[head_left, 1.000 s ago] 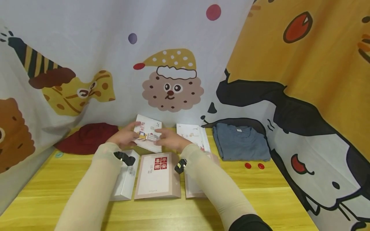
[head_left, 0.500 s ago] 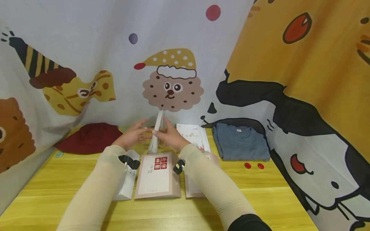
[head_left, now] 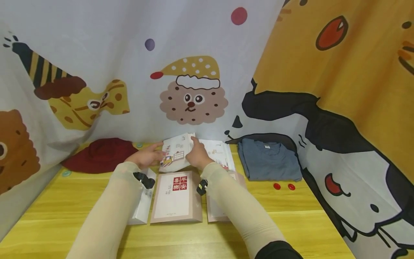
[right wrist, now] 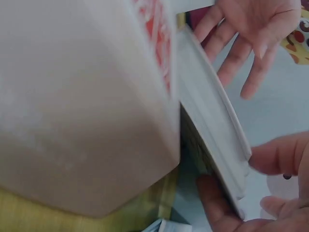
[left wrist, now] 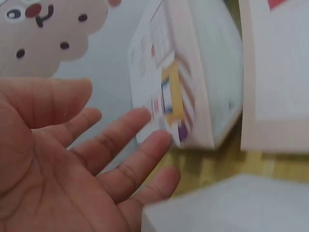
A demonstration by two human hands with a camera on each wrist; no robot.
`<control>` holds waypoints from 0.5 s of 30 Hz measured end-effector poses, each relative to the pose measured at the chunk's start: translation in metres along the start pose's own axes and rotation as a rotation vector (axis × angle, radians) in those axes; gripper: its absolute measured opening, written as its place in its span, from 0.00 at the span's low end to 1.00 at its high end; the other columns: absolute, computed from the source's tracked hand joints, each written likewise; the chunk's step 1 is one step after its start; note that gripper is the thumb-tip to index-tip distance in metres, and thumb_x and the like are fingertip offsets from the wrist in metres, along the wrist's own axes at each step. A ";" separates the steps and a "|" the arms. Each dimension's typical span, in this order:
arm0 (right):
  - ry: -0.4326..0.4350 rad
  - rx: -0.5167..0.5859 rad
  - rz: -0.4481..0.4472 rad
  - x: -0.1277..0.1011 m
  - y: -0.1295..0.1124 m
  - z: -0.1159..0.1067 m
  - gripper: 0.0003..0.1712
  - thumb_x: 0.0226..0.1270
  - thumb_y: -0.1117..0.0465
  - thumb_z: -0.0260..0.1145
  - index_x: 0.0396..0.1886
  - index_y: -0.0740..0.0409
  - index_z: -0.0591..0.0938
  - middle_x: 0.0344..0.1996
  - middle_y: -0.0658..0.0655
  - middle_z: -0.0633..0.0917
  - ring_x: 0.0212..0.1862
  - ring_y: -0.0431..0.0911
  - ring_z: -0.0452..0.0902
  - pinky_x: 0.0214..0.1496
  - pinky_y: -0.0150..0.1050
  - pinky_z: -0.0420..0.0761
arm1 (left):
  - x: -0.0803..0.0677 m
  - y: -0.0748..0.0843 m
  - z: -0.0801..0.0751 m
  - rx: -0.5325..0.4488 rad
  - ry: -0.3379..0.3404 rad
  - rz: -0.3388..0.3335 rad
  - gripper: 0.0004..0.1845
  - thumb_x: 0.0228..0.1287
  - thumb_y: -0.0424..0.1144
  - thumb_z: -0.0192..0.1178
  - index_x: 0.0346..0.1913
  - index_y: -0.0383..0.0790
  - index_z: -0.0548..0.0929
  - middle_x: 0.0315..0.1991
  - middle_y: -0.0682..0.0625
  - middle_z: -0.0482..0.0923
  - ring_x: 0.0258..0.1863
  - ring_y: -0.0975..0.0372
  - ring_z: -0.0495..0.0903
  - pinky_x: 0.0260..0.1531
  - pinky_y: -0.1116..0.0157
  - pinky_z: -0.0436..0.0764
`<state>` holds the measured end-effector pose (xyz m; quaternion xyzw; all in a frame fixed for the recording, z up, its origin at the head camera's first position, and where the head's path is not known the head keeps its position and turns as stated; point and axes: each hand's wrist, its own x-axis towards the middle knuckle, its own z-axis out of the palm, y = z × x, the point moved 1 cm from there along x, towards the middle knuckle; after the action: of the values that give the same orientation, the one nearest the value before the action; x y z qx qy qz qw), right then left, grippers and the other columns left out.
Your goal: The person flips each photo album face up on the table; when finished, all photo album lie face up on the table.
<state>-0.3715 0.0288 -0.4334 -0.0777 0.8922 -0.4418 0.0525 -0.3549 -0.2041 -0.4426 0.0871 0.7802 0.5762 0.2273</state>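
Yellow wooden surface (head_left: 291, 216) is backed by cartoon-printed cloth (head_left: 194, 54). Landmark taken: the pink-bordered box with the red label (head_left: 176, 196), flat at the middle of the surface. Well to its right a folded grey-blue shirt (head_left: 270, 163) is laid; to its far left, a dark red hat (head_left: 100, 154). A white box (head_left: 140, 201) touches its left edge, another pinkish box (head_left: 216, 212) sits just to its right, and a white printed box (head_left: 218, 151) lies behind it to the right.

Directly behind the landmark, a flat printed box (head_left: 176, 155) is held tilted, lower edge near the surface. Right hand (head_left: 198, 157) is curled on its right edge, thumb and fingers pinching the thin side. Left hand (head_left: 145, 156) is spread, fingers straight, only the fingertips (left wrist: 145, 130) at the left face, nothing gripped.

The held box is judged light, stiff thin card, smooth and likely somewhat slippery, dentable at the corners. Best taken by opposite long edges, not by the flat faces.
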 end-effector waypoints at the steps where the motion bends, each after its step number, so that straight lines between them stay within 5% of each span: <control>1: 0.015 -0.016 0.003 0.000 0.000 -0.001 0.57 0.57 0.78 0.64 0.86 0.54 0.54 0.77 0.72 0.67 0.74 0.64 0.68 0.81 0.55 0.65 | -0.001 -0.002 -0.002 0.006 0.005 -0.001 0.41 0.83 0.33 0.46 0.86 0.37 0.34 0.80 0.26 0.55 0.80 0.38 0.57 0.78 0.38 0.59; 9: -0.053 0.066 0.030 0.001 0.004 0.001 0.56 0.59 0.75 0.67 0.86 0.52 0.55 0.79 0.67 0.67 0.75 0.62 0.68 0.80 0.55 0.66 | -0.004 -0.015 -0.015 -0.068 0.048 -0.001 0.42 0.81 0.29 0.48 0.86 0.38 0.36 0.71 0.26 0.69 0.63 0.50 0.79 0.66 0.52 0.79; 15: -0.167 0.143 0.056 0.006 0.012 0.004 0.56 0.65 0.65 0.73 0.87 0.48 0.53 0.83 0.65 0.59 0.82 0.63 0.56 0.83 0.59 0.57 | -0.008 -0.015 -0.021 -0.090 0.068 -0.020 0.40 0.83 0.30 0.44 0.86 0.40 0.35 0.74 0.27 0.65 0.65 0.49 0.76 0.67 0.52 0.78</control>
<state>-0.3778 0.0313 -0.4453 -0.0855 0.8527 -0.4947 0.1444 -0.3559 -0.2305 -0.4499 0.0492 0.7616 0.6110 0.2103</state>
